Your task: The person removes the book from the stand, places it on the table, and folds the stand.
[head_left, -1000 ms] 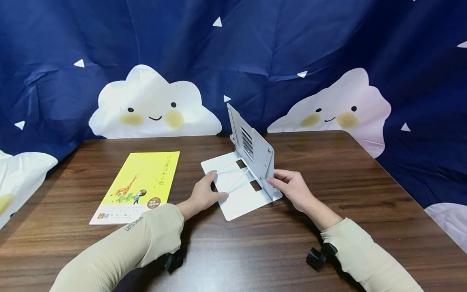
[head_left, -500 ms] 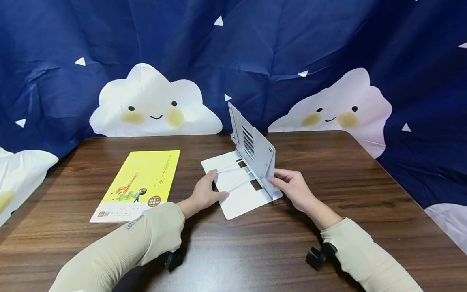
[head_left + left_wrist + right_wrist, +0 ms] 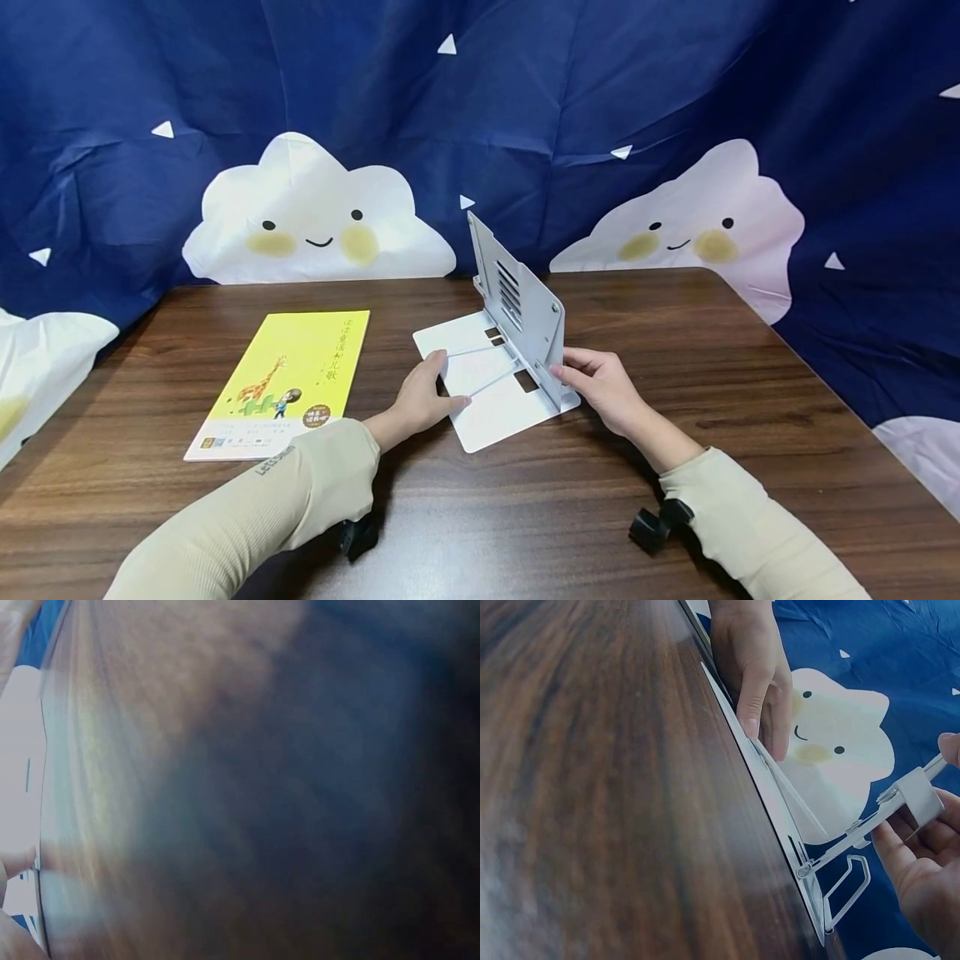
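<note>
Pale-grey metal stand (image 3: 476, 427) sits on the brown wood-grain bench (image 3: 487, 533), its slotted panel (image 3: 534, 312) tilted up. The right hand (image 3: 603, 392) pinches the panel's lower near corner, apparently to steady the angle; the left hand (image 3: 418, 396), thumb and forefinger spread, touches thin white wire props (image 3: 496, 379), presumably bracing them.

"读读童谣和儿歌" on the yellow book (image 3: 288, 371), "LetsSlim" on the left sleeve (image 3: 262, 508).
</note>
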A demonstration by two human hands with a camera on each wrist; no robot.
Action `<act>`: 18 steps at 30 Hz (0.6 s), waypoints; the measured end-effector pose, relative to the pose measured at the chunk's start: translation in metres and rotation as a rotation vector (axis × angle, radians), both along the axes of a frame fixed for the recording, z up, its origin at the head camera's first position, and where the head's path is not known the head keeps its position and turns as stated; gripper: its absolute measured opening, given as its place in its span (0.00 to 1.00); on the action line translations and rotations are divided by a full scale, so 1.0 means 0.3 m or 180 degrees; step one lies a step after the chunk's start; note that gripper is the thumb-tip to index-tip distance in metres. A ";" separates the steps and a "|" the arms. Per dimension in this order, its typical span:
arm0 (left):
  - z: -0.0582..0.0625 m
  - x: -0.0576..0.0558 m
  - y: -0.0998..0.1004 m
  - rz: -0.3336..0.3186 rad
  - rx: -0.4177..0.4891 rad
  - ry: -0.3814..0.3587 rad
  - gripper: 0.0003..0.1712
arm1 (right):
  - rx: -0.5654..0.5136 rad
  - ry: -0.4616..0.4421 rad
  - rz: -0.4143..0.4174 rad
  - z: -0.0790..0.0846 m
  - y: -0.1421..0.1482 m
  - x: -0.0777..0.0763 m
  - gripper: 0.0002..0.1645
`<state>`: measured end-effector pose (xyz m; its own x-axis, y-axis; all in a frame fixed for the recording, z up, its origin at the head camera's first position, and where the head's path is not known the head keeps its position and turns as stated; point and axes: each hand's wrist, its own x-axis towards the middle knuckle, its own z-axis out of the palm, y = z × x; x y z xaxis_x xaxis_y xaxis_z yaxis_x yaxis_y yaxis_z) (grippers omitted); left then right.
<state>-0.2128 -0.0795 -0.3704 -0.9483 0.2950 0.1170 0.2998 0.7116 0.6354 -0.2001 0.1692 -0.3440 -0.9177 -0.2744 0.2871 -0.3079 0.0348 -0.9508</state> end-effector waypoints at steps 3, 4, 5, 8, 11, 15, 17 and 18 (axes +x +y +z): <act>0.000 0.002 -0.002 -0.0024 -0.0008 0.0040 0.43 | 0.0005 0.0012 -0.0012 -0.002 0.000 0.000 0.18; 0.000 0.002 -0.002 -0.0033 -0.0010 0.0050 0.43 | 0.0012 0.0016 -0.0022 -0.002 0.000 0.000 0.18; 0.000 0.002 -0.002 -0.0041 -0.0011 0.0058 0.43 | 0.0009 0.0012 -0.0025 -0.002 0.000 0.000 0.18; 0.000 0.001 -0.001 -0.0041 -0.0018 0.0059 0.42 | 0.0031 0.0013 -0.0042 -0.002 0.000 0.000 0.18; -0.001 0.001 -0.001 -0.0028 -0.0036 0.0061 0.42 | 0.0046 0.0011 -0.0037 -0.001 -0.002 0.001 0.18; -0.003 -0.001 -0.002 -0.0025 -0.0057 0.0053 0.42 | 0.0054 0.0029 -0.0031 -0.002 -0.004 -0.001 0.18; -0.005 -0.001 -0.003 -0.0024 -0.0050 0.0046 0.42 | 0.0052 0.0035 -0.0036 -0.003 -0.005 -0.001 0.18; -0.005 -0.001 -0.003 -0.0020 -0.0045 0.0043 0.42 | 0.0051 0.0035 -0.0041 -0.004 -0.005 -0.001 0.18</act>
<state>-0.2133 -0.0806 -0.3719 -0.9448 0.3028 0.1255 0.3128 0.7185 0.6212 -0.2003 0.1676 -0.3451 -0.9181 -0.2672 0.2928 -0.3177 0.0540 -0.9467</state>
